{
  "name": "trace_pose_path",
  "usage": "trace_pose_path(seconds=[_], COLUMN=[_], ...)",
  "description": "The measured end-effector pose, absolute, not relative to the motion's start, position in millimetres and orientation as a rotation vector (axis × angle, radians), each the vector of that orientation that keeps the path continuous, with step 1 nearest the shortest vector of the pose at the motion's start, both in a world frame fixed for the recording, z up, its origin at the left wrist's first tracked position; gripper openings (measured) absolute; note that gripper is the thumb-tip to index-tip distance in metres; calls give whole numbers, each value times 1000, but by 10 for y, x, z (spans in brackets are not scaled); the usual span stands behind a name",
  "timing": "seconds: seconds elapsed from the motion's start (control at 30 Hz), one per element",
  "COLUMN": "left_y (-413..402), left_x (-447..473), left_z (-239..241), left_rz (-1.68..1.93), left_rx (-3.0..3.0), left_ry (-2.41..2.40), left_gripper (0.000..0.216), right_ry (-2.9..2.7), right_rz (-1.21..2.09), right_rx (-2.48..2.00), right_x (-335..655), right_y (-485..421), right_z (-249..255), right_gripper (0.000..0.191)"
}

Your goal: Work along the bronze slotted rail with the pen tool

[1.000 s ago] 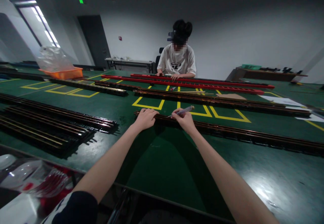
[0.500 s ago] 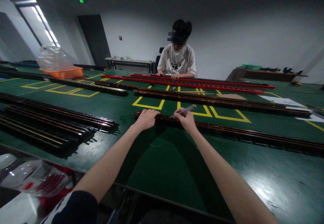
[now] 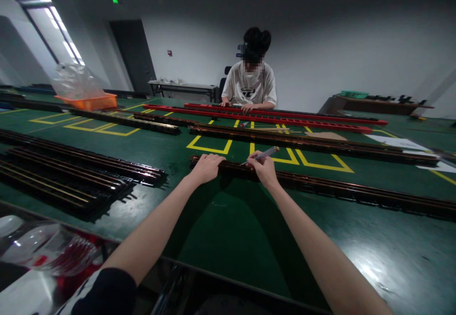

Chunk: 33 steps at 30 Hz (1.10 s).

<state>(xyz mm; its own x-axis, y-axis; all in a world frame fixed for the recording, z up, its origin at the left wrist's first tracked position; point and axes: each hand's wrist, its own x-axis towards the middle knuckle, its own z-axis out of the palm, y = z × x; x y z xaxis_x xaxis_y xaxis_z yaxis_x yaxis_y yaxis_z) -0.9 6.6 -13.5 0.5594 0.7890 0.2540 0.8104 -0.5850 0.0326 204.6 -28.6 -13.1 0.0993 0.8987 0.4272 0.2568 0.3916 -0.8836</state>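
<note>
The rail [image 3: 320, 189] lies flat along the tabletop [image 3: 228, 239], its left end near the middle and the rest running toward the right edge. The left hand [image 3: 205, 167] curls over that end, grip closed on the rail. Just beside it, the right hand [image 3: 264, 170] pinches a pen [image 3: 263, 154], tip down at the rail. The rail is long and thin, so a slack left hold could let it slide or twist and send the pen skidding. A hard push could knock it into the far rails [image 3: 306, 144].
</note>
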Motion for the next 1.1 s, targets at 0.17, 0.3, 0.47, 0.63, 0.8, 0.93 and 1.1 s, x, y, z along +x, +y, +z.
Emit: trace_pose_path(seconds=[0.17,0.3,0.47,0.63,0.8,0.93,1.1], left_y=[68,42,11,31,45,34,12], left_x=[-26,-18,8,20,45,60,76], left_z=[-155,-152,-148,-187,-237,-228,-176], left_rz=[-403,-408,-400,-428,-475,-471,-418], left_rx=[-2717,-2699,-2647,-2619,-2557,-2552,-2556], left_ry=[-1347,-1321,-1341,-1345,-1375,-1377,-1339], left_gripper=[40,38,42,47,44,42,41], right_ry=[-1434,-1460,-1482,-1482,-1472,-1490,-1489], right_rz=[682,667,660,658,659,680,709], right_rx=[-1104,-1099,-1100,-1104,-1104,-1094,-1102], right_x=[2053,2048,2052,2057,2045,2044,2064], right_y=[-284,-294,-290,-274,-266,-281,-301], right_z=[-133,-132,-140,-147,-142,-123,-92], right_gripper=[12,12,12,12,13,13,13])
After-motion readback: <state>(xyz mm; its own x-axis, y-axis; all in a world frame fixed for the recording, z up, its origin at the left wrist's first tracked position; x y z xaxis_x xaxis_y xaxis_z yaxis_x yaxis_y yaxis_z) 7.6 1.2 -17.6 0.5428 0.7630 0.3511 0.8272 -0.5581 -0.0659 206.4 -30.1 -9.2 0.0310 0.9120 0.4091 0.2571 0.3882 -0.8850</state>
